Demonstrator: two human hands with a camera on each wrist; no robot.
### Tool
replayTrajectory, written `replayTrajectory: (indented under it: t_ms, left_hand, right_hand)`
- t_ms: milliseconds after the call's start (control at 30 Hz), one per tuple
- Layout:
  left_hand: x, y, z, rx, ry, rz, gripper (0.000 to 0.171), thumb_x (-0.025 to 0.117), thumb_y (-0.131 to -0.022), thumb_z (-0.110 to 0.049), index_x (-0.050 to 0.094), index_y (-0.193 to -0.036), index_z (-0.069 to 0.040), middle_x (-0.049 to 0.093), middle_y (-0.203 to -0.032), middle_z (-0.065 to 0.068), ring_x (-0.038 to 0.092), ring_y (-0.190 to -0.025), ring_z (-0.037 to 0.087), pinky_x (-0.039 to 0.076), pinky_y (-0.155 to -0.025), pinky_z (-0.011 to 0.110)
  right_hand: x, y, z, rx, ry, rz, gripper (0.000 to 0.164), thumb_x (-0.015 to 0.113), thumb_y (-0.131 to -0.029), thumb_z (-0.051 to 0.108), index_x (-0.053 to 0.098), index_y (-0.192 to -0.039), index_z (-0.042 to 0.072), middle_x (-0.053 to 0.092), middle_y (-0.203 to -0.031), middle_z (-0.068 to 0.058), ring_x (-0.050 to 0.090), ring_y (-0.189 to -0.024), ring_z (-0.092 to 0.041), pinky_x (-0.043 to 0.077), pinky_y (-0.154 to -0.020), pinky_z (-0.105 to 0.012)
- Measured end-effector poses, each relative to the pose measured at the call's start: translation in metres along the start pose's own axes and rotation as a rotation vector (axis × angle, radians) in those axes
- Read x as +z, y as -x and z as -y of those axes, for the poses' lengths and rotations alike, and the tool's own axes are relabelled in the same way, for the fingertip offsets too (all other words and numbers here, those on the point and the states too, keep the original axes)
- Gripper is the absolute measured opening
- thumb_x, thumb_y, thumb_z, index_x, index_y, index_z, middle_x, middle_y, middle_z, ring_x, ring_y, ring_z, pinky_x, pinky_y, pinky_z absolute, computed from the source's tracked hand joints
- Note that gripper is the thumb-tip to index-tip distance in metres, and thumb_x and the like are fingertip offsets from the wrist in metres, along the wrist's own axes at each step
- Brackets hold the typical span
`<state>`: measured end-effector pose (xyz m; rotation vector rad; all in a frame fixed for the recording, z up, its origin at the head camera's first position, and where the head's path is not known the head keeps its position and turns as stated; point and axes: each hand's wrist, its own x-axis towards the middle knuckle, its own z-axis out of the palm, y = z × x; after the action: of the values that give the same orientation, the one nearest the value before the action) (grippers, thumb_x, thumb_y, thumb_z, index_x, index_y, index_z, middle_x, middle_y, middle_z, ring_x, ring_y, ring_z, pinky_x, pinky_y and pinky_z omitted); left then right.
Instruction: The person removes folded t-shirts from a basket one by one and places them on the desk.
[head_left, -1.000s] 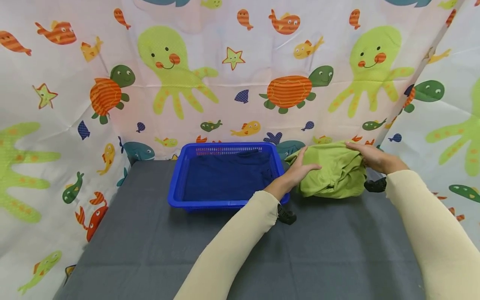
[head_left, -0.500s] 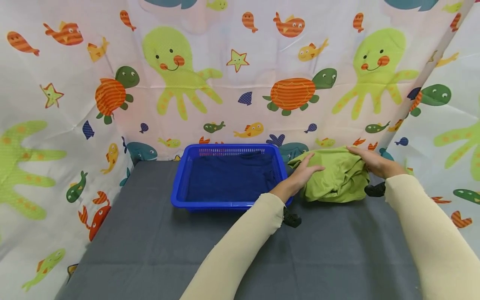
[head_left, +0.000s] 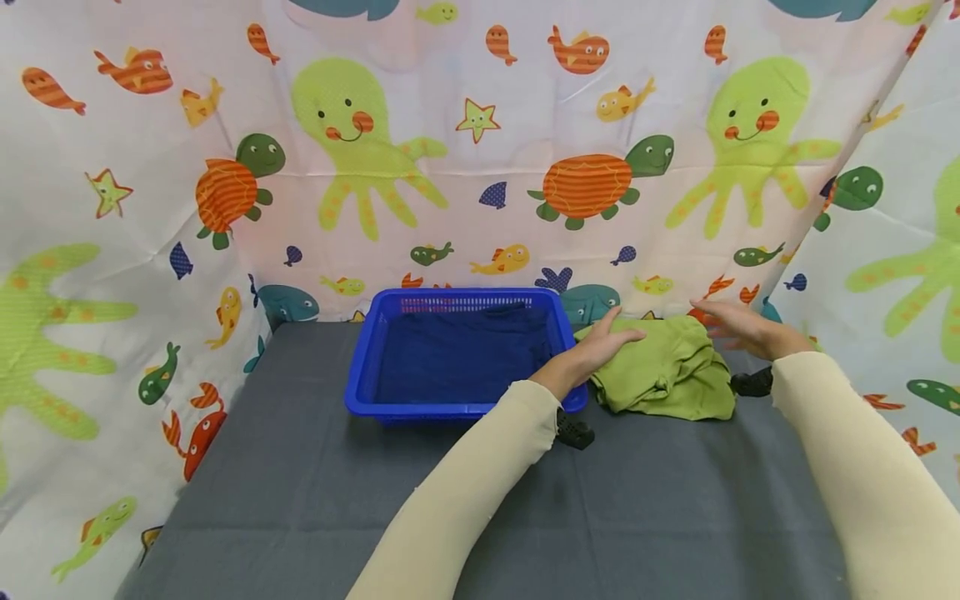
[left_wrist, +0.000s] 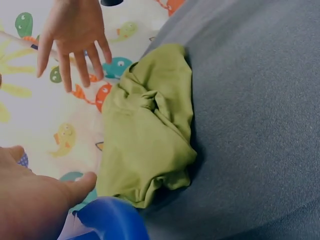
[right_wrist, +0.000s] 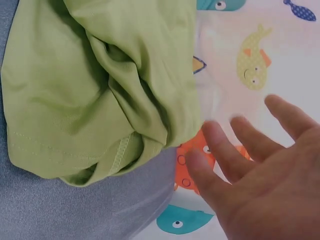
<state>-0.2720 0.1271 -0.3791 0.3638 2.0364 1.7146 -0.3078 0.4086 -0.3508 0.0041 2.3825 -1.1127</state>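
Note:
A crumpled light-green garment (head_left: 663,371) with a stitched hem lies on the grey cloth, just right of the blue basket. My left hand (head_left: 594,352) hovers between the basket's right rim and the garment, thumb and fingers spread. On the garment's other side my right hand (head_left: 742,327) is raised with its fingers extended. The right wrist view has the garment (right_wrist: 100,85) apart from that hand (right_wrist: 270,175), whose fingers are spread and hold nothing. Both hands appear in the left wrist view, the left hand (left_wrist: 40,200) near the basket's corner and the right hand (left_wrist: 75,40) beyond the garment.
The blue plastic basket (head_left: 427,410) has perforated walls, and dark navy cloth (head_left: 457,354) lies inside it. Grey cloth (head_left: 315,500) covers the table. A white curtain (head_left: 465,75) printed with sea animals encloses the back and both sides.
The green garment has come out of my hands and settled lower and flatter on the table. My right hand has come away from its top edge.

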Motion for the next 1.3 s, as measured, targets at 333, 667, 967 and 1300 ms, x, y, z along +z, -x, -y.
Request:
replayTrajectory:
  t_ms: [333, 667, 967, 1300]
  left_hand:
    - [-0.012, 0.006, -0.006, 0.006, -0.097, -0.047, 0.064, 0.059, -0.100, -0.045, 0.034, -0.158, -0.033, 0.027, -0.168, -0.002, 0.030, -0.154, 0.026, 0.036, -0.118, 0.052]
    - [-0.025, 0.013, -0.019, 0.032, -0.137, -0.046, 0.053, 0.058, -0.101, -0.044, 0.045, -0.152, -0.032, 0.043, -0.158, 0.006, 0.050, -0.138, 0.028, 0.051, -0.097, 0.046]
    - [-0.042, 0.034, -0.012, 0.108, -0.106, -0.074, 0.052, 0.059, -0.102, -0.038, 0.046, -0.151, -0.027, 0.051, -0.151, 0.008, 0.053, -0.136, 0.026, 0.049, -0.105, 0.046]
    - [-0.071, 0.055, -0.002, 0.157, -0.141, -0.063, 0.050, 0.056, -0.104, -0.035, 0.044, -0.152, -0.024, 0.051, -0.148, 0.011, 0.054, -0.135, 0.028, 0.050, -0.105, 0.045]
  right_hand:
    - [0.011, -0.004, 0.013, -0.048, 0.046, 0.057, 0.093, 0.029, -0.105, 0.061, -0.012, -0.159, -0.003, 0.000, -0.164, -0.036, 0.011, -0.150, -0.057, 0.020, -0.120, -0.068]
    - [0.022, 0.001, 0.040, -0.143, 0.017, 0.059, 0.082, 0.030, -0.108, 0.054, -0.004, -0.162, 0.002, 0.007, -0.166, -0.033, 0.015, -0.150, -0.055, 0.021, -0.120, -0.068]
    - [0.041, 0.013, 0.056, -0.229, 0.043, 0.033, 0.070, 0.031, -0.110, 0.046, 0.012, -0.163, 0.005, 0.018, -0.165, -0.030, 0.026, -0.148, -0.053, 0.030, -0.116, -0.067]
    - [0.064, 0.018, 0.077, -0.298, 0.085, 0.036, 0.064, 0.035, -0.110, 0.041, 0.021, -0.161, 0.004, 0.022, -0.164, -0.029, 0.032, -0.146, -0.052, 0.034, -0.114, -0.067]
